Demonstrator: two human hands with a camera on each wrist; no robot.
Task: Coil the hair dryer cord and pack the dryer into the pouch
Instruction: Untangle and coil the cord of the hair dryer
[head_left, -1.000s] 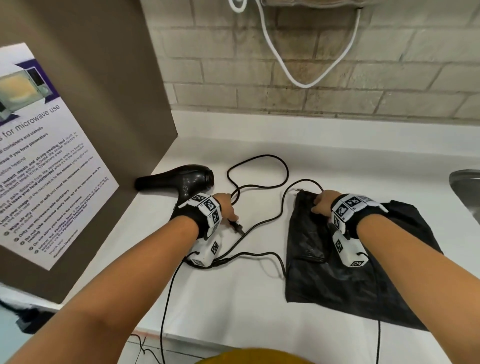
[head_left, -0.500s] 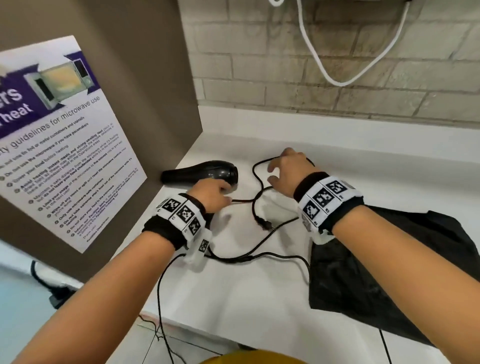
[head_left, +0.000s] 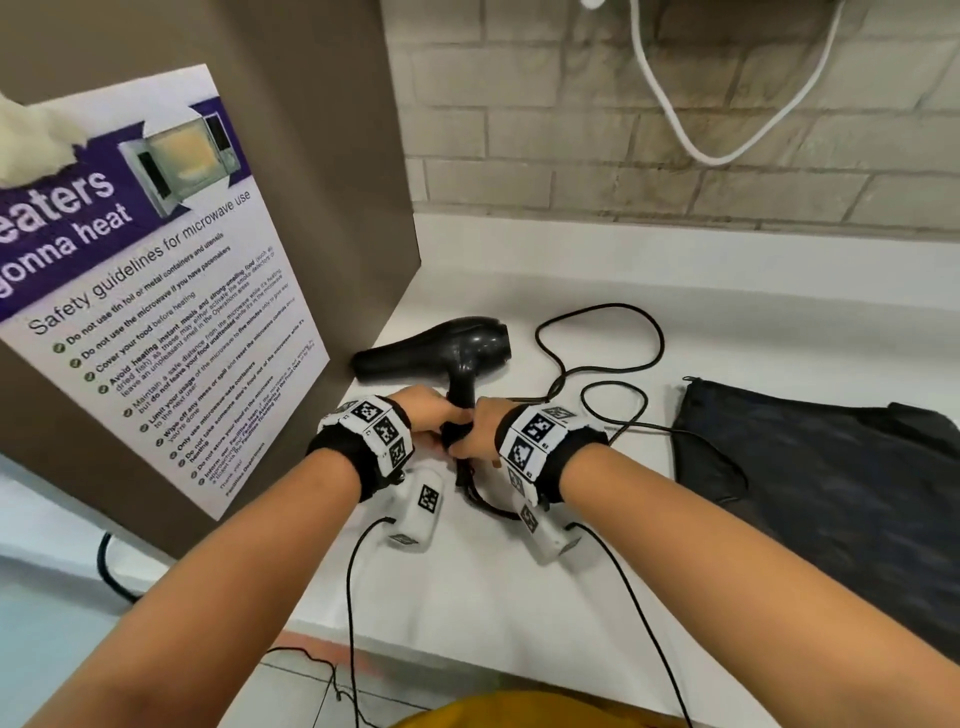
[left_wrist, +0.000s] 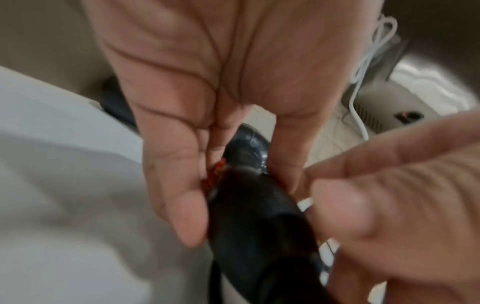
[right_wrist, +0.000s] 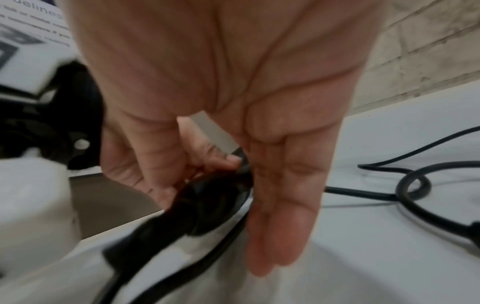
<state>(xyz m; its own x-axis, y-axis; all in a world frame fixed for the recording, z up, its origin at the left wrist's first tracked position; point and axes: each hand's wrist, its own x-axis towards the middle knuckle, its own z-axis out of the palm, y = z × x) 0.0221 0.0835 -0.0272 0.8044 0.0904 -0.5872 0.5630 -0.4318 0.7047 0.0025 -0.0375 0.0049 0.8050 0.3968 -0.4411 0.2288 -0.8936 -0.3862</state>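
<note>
The black hair dryer (head_left: 447, 347) lies on the white counter (head_left: 519, 597), nozzle to the left and handle toward me. My left hand (head_left: 434, 415) grips the handle from the left, thumb and fingers curled round the dark handle (left_wrist: 254, 216). My right hand (head_left: 475, 434) grips the handle's lower end (right_wrist: 207, 201), where the cord leaves it. The black cord (head_left: 602, 343) lies in loose loops to the right of the dryer. The black pouch (head_left: 810, 467) lies flat at the right, apart from both hands.
A brown panel with a microwave safety poster (head_left: 156, 291) stands close on the left. A brick wall runs behind, with a white cable (head_left: 701, 150) hanging on it. The counter's front edge is near my forearms.
My right hand left the pouch, passed over the cord loops and took the dryer's handle. My left hand let go of the cord's end and now grips the handle too.
</note>
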